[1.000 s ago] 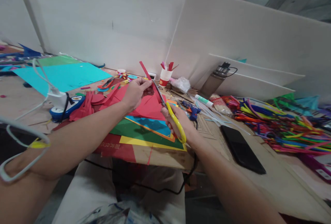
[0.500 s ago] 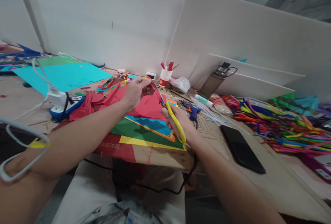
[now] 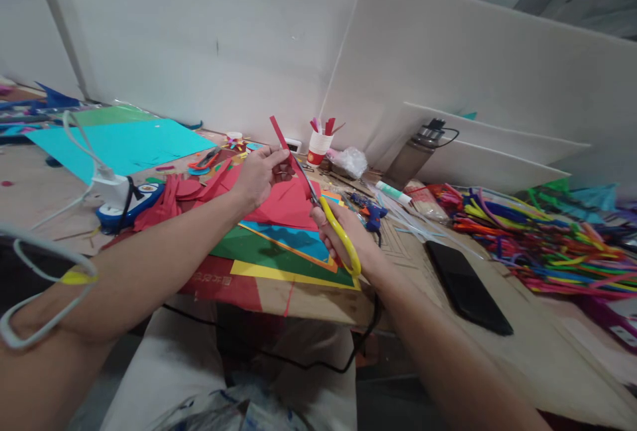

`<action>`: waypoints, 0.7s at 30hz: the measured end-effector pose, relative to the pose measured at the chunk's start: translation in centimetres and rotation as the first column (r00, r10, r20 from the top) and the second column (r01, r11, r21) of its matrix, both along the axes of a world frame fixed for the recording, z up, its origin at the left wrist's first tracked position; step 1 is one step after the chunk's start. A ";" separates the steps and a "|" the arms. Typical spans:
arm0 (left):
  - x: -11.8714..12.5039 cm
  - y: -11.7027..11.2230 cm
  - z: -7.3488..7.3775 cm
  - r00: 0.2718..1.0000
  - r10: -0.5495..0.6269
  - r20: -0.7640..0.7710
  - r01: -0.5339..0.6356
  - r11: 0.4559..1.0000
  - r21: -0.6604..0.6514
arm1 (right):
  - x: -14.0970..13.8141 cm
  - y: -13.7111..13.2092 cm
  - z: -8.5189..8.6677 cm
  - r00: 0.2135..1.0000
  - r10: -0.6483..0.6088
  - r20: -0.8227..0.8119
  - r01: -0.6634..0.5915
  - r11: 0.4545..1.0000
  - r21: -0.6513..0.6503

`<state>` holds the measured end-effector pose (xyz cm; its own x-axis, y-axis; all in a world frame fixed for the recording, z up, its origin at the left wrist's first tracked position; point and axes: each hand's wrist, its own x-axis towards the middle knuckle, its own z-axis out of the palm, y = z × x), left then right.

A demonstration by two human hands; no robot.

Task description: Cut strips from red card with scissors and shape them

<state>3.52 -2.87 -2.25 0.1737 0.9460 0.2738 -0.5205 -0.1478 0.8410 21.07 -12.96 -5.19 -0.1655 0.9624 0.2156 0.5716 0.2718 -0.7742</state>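
Note:
My left hand (image 3: 259,176) pinches a narrow red paper strip (image 3: 279,132) that sticks up and to the left from its fingertips. My right hand (image 3: 341,235) grips the yellow-handled scissors (image 3: 338,232), whose blades (image 3: 304,179) reach up to the strip just right of my left fingers. Both hands hover above a red paper sheet (image 3: 279,202) that lies on a stack of green, blue and yellow sheets (image 3: 279,255) at the table's front edge.
A black phone (image 3: 468,285) lies to the right, with a heap of coloured pipe cleaners (image 3: 537,239) beyond it. A paper cup (image 3: 318,146), a blue glue gun (image 3: 371,215) and a metal bottle (image 3: 415,149) stand behind. A power strip (image 3: 124,202) and cyan sheet (image 3: 119,146) lie left.
The red strip dipped down out of sight half a second ago and now stands up again above my left fingers. The scissors stay at the strip; both hands have barely shifted.

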 end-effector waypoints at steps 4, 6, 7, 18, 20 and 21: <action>0.2 -0.3 0.0 0.999 0.035 0.010 -0.035 0.999 -0.008 | 0.2 0.0 -0.1 1.000 0.005 0.017 -0.005 1.000 -0.031; 0.3 -0.4 0.0 0.999 0.053 0.004 -0.053 0.999 -0.011 | 0.2 0.0 -0.2 1.000 0.009 0.013 -0.009 0.999 -0.045; 0.4 -0.4 0.0 0.998 0.061 -0.001 -0.061 0.998 -0.008 | 0.2 0.0 -0.2 1.000 0.013 0.010 -0.012 0.998 -0.053; 0.5 0.1 -0.5 0.983 0.166 -0.075 -0.153 0.977 0.150 | -0.2 -0.1 0.3 0.999 0.008 -0.042 -0.012 0.996 -0.093; 0.5 0.2 -0.7 0.984 0.162 -0.077 -0.148 0.976 0.163 | -0.2 -0.1 0.2 1.000 -0.004 -0.027 0.001 0.996 -0.088; 0.5 0.3 -0.8 0.984 0.160 -0.078 -0.145 0.975 0.171 | -0.2 -0.1 0.1 1.000 -0.013 -0.015 0.012 0.997 -0.079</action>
